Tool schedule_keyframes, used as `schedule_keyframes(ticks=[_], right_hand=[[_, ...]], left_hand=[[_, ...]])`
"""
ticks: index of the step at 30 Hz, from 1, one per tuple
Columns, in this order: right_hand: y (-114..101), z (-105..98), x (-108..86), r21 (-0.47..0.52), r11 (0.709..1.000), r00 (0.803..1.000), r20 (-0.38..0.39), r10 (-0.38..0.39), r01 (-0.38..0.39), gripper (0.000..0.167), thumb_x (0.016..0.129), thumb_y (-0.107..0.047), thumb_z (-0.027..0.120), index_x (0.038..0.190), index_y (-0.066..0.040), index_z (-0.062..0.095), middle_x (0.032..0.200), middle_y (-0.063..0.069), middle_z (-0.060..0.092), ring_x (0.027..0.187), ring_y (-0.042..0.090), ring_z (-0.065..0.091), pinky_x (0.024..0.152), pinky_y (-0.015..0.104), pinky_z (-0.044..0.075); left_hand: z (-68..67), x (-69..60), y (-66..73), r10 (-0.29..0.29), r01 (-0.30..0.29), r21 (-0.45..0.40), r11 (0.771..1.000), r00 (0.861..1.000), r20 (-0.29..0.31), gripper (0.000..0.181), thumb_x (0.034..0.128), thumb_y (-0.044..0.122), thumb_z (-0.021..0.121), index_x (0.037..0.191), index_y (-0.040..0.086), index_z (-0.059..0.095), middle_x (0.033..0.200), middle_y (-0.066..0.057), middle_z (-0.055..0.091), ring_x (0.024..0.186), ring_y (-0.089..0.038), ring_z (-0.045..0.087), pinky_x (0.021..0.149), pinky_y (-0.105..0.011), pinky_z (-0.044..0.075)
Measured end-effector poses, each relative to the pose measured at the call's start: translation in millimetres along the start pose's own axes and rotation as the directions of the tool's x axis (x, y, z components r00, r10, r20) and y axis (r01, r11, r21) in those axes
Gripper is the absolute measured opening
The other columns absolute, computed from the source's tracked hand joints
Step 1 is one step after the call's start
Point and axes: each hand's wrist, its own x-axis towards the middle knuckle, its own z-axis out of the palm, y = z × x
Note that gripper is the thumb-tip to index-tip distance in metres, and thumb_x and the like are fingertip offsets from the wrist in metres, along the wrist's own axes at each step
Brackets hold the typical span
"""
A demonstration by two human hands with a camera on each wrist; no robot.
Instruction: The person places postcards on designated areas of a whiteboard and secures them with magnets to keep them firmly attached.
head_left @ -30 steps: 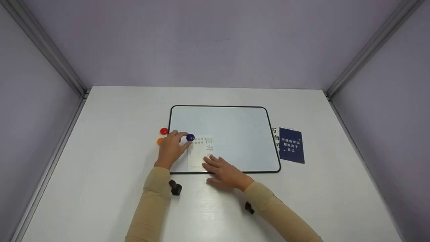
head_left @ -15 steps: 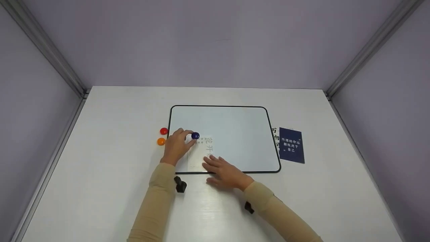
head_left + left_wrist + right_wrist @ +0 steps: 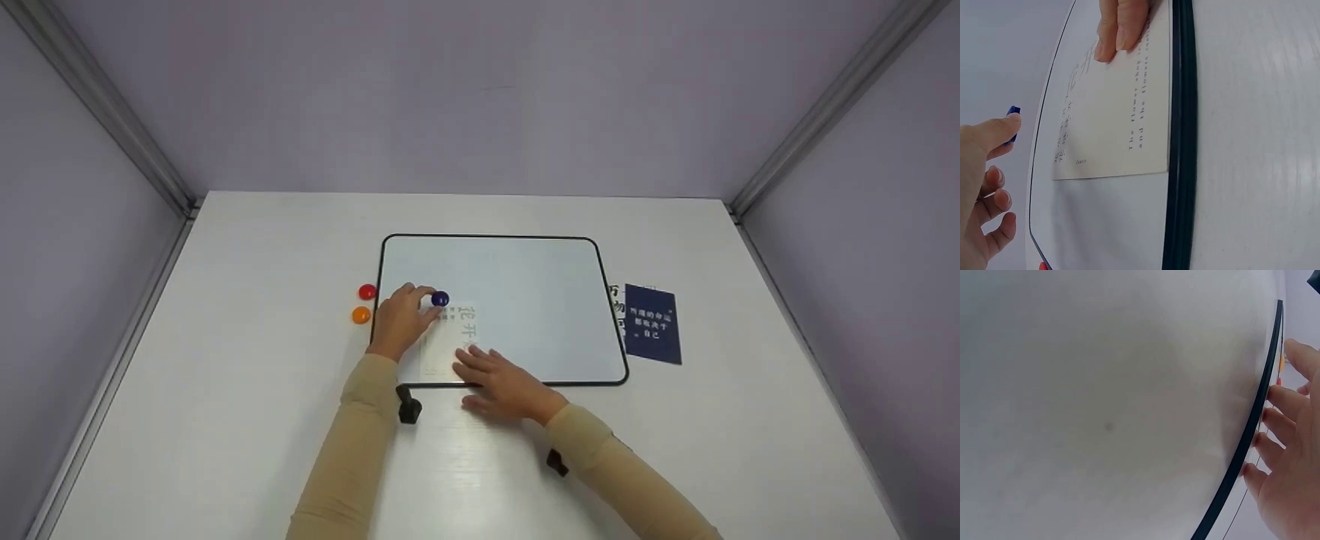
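Between thumb and forefinger, my left hand (image 3: 400, 324) pinches a round dark blue magnet (image 3: 440, 298) near the top edge of a cream card (image 3: 442, 352). In the left wrist view the blue magnet (image 3: 1014, 125) is seen edge-on at the thumb tip, above the board. Printed with Chinese characters and lines of English, the card (image 3: 1112, 118) lies on the black-framed whiteboard (image 3: 540, 307). My right hand (image 3: 506, 384) rests with spread fingers on the card's lower right part and the board's near edge. The right wrist view shows those fingers (image 3: 1280, 427) along the black frame.
A red magnet (image 3: 367, 292) and an orange magnet (image 3: 361, 315) lie on the white table (image 3: 225, 337) just left of the board. At its right side lie a dark blue card (image 3: 653, 324) with white writing and a pale card (image 3: 618, 307) with black characters.
My left hand, holding the blue magnet, has moved right and slightly away from me along the card's top edge. The orange magnet now shows fully. The right hand stays in place.
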Motion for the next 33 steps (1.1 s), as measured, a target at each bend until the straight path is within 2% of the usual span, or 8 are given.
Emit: schedule_keyframes(ticks=[11, 17, 27, 33], right_hand=[[1, 1, -1.0, 0.009, 1.000, 0.999, -0.029, -0.029, 0.029, 0.061, 0.098, -0.041, 0.051, 0.151, -0.015, 0.033, 0.162, 0.003, 0.025, 0.152, 0.025, 0.020, 0.124, 0.048, 0.022], [2, 2, -0.8, 0.006, 0.999, 0.998, -0.041, -0.040, 0.040, 0.061, 0.098, -0.040, 0.052, 0.150, -0.015, 0.034, 0.161, 0.004, 0.027, 0.152, 0.026, 0.022, 0.124, 0.049, 0.023], [3, 4, 0.8, 0.012, 1.000, 1.000, -0.016, -0.009, 0.009, 0.062, 0.098, -0.043, 0.051, 0.151, -0.018, 0.031, 0.163, 0.000, 0.022, 0.153, 0.023, 0.018, 0.125, 0.047, 0.020], [3, 3, 0.1, 0.017, 0.999, 0.999, -0.036, -0.034, 0.035, 0.061, 0.098, -0.040, 0.053, 0.150, -0.014, 0.034, 0.162, 0.004, 0.026, 0.152, 0.026, 0.021, 0.124, 0.050, 0.023]], left_hand=[[7.7, 10.2, -2.1, -0.032, 0.031, 0.036, 0.999, 0.999, 0.024, 0.041, 0.0928, 0.033, 0.063, 0.128, 0.012, 0.061, 0.122, -0.013, 0.065, 0.114, -0.028, 0.063, 0.103, -0.043, 0.051], [14.1, 11.4, -1.7, -0.057, 0.056, 0.022, 0.998, 0.998, 0.036, 0.041, 0.0932, 0.032, 0.063, 0.128, 0.010, 0.062, 0.119, -0.013, 0.066, 0.111, -0.028, 0.064, 0.100, -0.041, 0.053], [24.4, 14.5, 1.0, -0.034, 0.033, 0.041, 0.999, 0.999, 0.000, 0.040, 0.0933, 0.031, 0.062, 0.126, 0.009, 0.062, 0.115, -0.014, 0.066, 0.106, -0.028, 0.065, 0.093, -0.042, 0.055], [26.1, 15.2, 3.9, -0.007, 0.008, 0.057, 0.998, 1.000, -0.031, 0.037, 0.0917, 0.030, 0.064, 0.122, 0.008, 0.065, 0.110, -0.015, 0.068, 0.102, -0.030, 0.066, 0.087, -0.044, 0.056]])
